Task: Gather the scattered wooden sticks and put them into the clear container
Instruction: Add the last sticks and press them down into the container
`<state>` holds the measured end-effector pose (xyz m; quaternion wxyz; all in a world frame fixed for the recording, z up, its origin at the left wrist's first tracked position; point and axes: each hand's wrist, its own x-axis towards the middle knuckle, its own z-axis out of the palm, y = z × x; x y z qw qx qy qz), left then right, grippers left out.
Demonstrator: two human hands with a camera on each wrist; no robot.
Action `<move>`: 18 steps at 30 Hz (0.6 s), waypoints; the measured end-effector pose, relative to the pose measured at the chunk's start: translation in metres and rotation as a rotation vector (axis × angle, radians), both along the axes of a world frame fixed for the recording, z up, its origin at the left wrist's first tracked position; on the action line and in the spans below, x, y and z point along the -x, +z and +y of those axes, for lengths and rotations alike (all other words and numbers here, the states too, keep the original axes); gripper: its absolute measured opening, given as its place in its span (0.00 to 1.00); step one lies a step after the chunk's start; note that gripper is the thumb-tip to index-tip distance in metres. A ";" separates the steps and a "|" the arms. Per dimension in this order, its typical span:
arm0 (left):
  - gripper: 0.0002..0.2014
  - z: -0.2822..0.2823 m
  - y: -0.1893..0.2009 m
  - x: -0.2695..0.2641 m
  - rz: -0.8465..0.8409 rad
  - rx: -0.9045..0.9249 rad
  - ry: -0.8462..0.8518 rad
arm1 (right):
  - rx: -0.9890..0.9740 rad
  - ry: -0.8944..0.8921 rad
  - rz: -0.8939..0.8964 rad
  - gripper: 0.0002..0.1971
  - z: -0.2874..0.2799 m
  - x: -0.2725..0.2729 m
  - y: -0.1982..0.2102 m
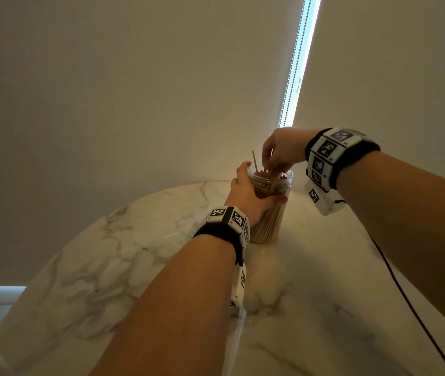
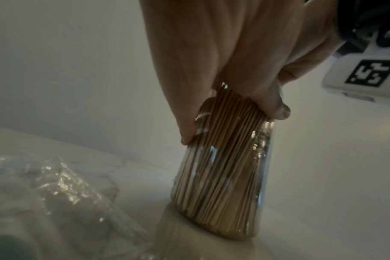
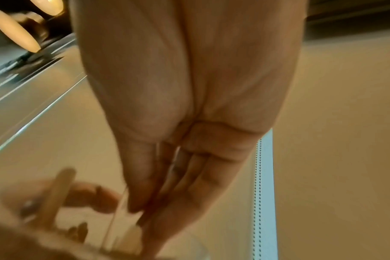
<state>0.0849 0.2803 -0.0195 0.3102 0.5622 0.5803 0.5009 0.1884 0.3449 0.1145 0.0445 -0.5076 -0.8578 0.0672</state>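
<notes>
Directly beneath the right hand [image 1: 281, 150], whose fingers are pinching upright wooden sticks [image 1: 266, 172], the clear container [image 1: 268, 210] is standing, the left hand [image 1: 245, 189] clamping its side.

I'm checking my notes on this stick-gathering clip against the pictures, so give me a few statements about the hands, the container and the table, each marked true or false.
1. The left hand grips the clear container around its upper part. True.
2. The container lies on its side on the marble table. False: it stands on its base, roughly upright.
3. The right hand is over the container's open mouth, fingers pointing down among the wooden sticks. True.
4. The container is nearly empty. False: sticks pack it closely from base to mouth.
5. One stick pokes up above the rim. True.
6. A screw lid closes the container. False: its mouth is open.
</notes>
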 end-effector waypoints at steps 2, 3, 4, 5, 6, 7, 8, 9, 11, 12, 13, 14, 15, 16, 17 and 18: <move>0.59 0.001 -0.001 0.001 -0.002 -0.010 0.001 | -0.034 0.000 0.205 0.08 -0.001 0.002 0.004; 0.59 0.001 -0.001 0.001 -0.001 -0.013 0.002 | -0.033 0.031 0.254 0.10 -0.002 0.004 0.004; 0.59 0.001 -0.001 0.002 -0.001 -0.018 0.006 | -0.021 0.071 0.257 0.10 -0.004 0.006 0.002; 0.59 0.001 -0.002 0.002 -0.003 -0.021 0.008 | -0.019 0.099 0.228 0.09 -0.006 0.009 -0.002; 0.58 0.001 -0.002 0.002 -0.006 -0.024 0.010 | -0.030 0.101 0.207 0.07 -0.007 0.011 -0.005; 0.58 0.000 -0.002 0.001 -0.009 -0.025 0.011 | -0.050 0.084 0.213 0.06 -0.006 0.011 -0.007; 0.58 -0.001 -0.002 0.001 -0.005 -0.021 0.013 | -0.063 0.060 0.259 0.07 -0.004 0.010 -0.008; 0.58 -0.001 -0.002 0.001 -0.003 -0.017 0.012 | -0.069 0.032 0.307 0.08 -0.001 0.009 -0.008; 0.58 0.001 -0.001 0.001 -0.009 -0.009 0.008 | -0.086 0.022 0.241 0.07 0.001 0.008 -0.012; 0.58 0.001 -0.001 0.002 -0.012 -0.004 0.007 | -0.079 0.029 0.129 0.04 0.001 0.009 -0.015; 0.58 0.001 -0.001 0.002 -0.010 0.002 0.008 | -0.069 0.038 0.034 0.02 0.000 0.009 -0.017; 0.58 0.001 -0.001 0.001 -0.005 0.004 0.007 | -0.063 0.040 -0.019 0.02 -0.002 0.009 -0.018; 0.59 0.001 -0.002 0.001 -0.005 0.002 0.006 | -0.062 0.049 -0.036 0.03 -0.002 0.008 -0.017; 0.59 0.001 -0.002 0.002 -0.004 -0.003 0.005 | -0.066 0.049 -0.012 0.04 -0.002 0.008 -0.014; 0.59 0.001 -0.002 0.002 -0.005 -0.007 0.004 | -0.076 0.041 0.022 0.05 -0.002 0.008 -0.011; 0.59 0.001 -0.003 0.001 -0.005 -0.008 0.005 | -0.088 0.030 0.022 0.06 -0.003 0.007 -0.009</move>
